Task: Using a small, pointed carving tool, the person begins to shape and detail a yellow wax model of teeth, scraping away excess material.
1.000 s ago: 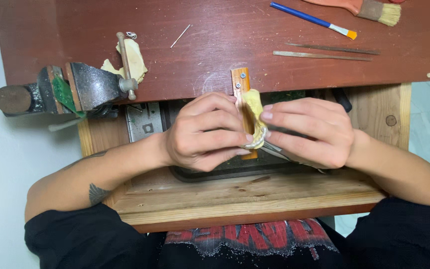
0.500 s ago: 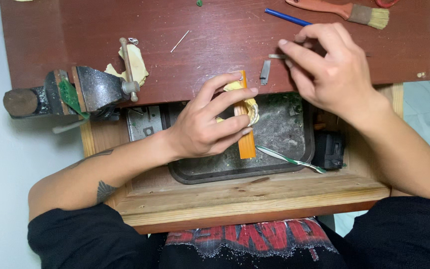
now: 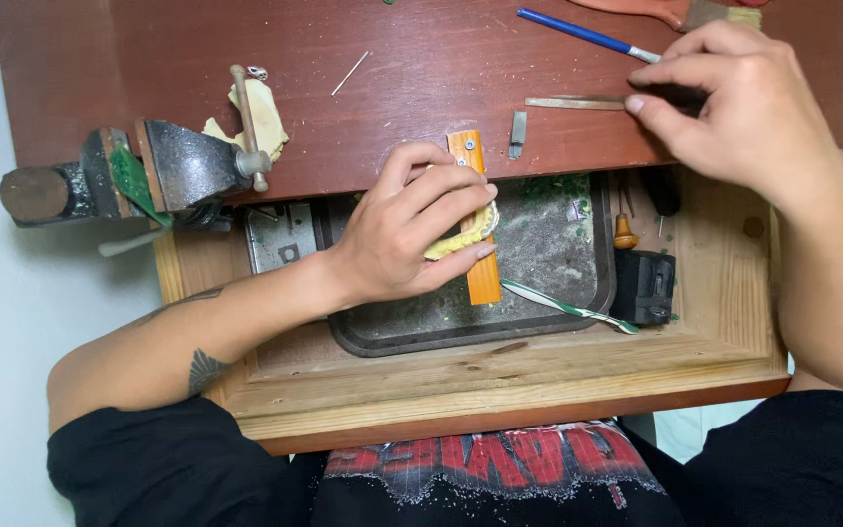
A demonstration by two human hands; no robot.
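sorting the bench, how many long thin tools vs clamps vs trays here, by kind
thin hand tools: 3 (blue-handled tool, flat metal file at the right hand, green-and-white tool)
bench vise: 1
metal tray: 1
orange peg under the left hand: 1
total: 6
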